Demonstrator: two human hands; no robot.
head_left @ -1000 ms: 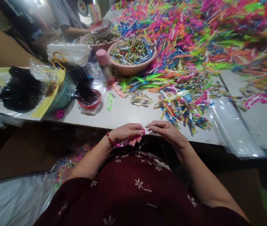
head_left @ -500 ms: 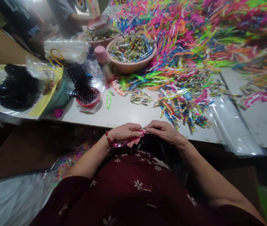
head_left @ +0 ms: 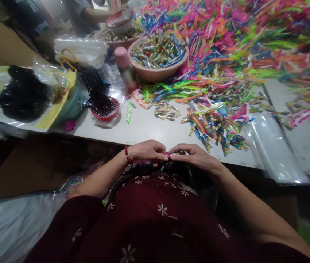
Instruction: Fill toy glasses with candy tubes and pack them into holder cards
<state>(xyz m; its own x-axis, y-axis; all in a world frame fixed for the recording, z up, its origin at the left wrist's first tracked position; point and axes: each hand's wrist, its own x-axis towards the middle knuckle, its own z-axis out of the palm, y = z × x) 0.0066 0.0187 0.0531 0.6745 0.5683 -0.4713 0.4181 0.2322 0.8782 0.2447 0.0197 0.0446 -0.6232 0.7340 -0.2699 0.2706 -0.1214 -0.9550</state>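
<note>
We held the left hand (head_left: 147,150) and right hand (head_left: 196,156) together at the near edge of the counter (head_left: 149,128), both pinched on a pink strip (head_left: 168,155). A short pinch near its end likely gave best control. The strip pile (head_left: 217,120), pink bowl (head_left: 157,75) and clear bag (head_left: 275,146) lay beyond, obstructing nothing.

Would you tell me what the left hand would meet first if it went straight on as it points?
Probably the small pink plastic strip that the left hand pinches, then the right hand just opposite.

Thin pink strip (head_left: 168,155), roughly level
</note>
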